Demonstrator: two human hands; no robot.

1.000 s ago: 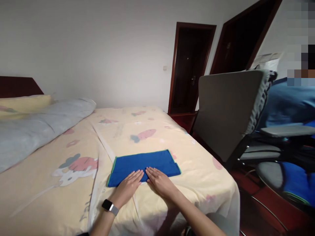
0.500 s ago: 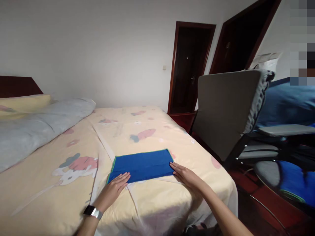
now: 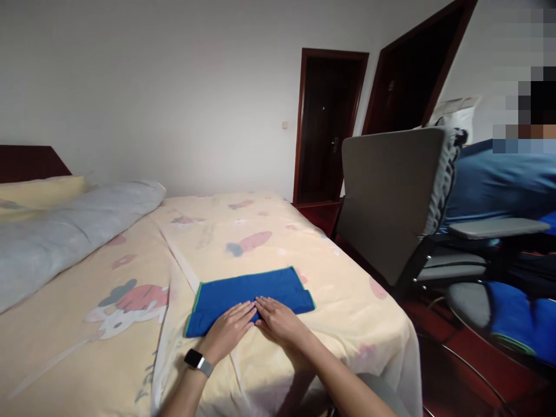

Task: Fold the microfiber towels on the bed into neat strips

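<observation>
A blue cloth with green edging, folded into a flat rectangle, lies near the front edge of the bed. My left hand rests flat on its near edge, fingers stretched out; a watch is on that wrist. Beside it, my right hand also lies flat on the cloth, the two sets of fingertips meeting around the middle. Neither hand grips anything. Part of the cloth's near edge is hidden under my hands.
A grey quilt and yellow pillow lie at the bed's left. To the right stands a grey chair with a person in a blue top in it. More blue cloth lies on a seat at the lower right.
Both hands have slid inward from the cloth's left and right sides to meet near its middle. The view has shifted slightly.
</observation>
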